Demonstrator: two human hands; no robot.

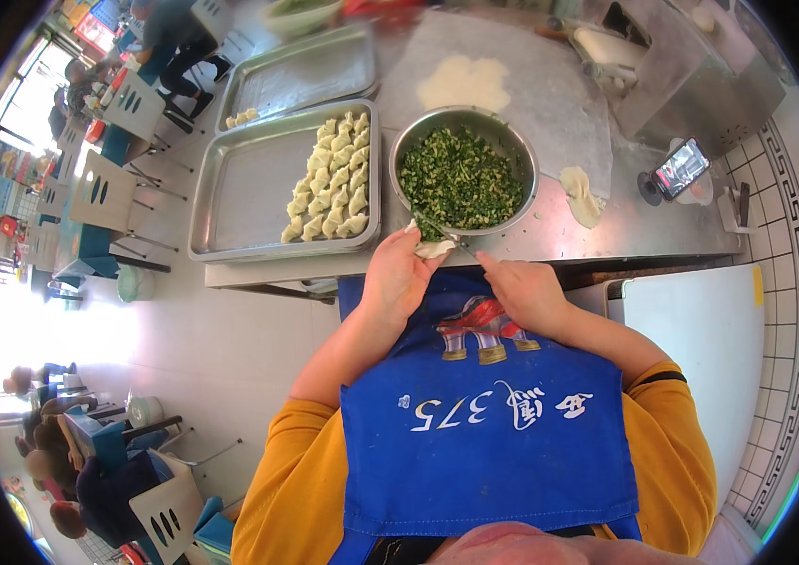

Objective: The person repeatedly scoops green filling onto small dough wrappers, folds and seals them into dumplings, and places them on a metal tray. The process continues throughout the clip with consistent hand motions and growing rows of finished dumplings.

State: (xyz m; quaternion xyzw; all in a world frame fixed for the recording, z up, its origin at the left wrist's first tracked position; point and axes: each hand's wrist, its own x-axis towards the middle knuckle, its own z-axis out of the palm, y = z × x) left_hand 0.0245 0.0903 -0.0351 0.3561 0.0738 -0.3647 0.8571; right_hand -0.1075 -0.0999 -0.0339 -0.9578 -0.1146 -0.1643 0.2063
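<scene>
My left hand [403,265] holds a dumpling wrapper [434,248] with its fingers, just below the near rim of a steel bowl [533,185]. Green chopped filling [461,176] lies in that bowl, and some green shows at the wrapper. My right hand [521,286] grips a thin metal utensil [466,247], whose tip reaches the wrapper; its exact kind is hard to tell. Left of the bowl, a steel tray [244,191] bears rows of folded dumplings [332,176] along its right side. Flat wrappers [466,83] lie overlapped beyond the bowl, and a stack of dough pieces [581,196] sits to its right.
A second tray [300,67] with a few dumplings stands behind the first. At right, a phone [682,169] rests on a stand near a steel machine [703,78]. A white appliance top [696,346] adjoins the steel table's edge. People sit among chairs [104,191] at left.
</scene>
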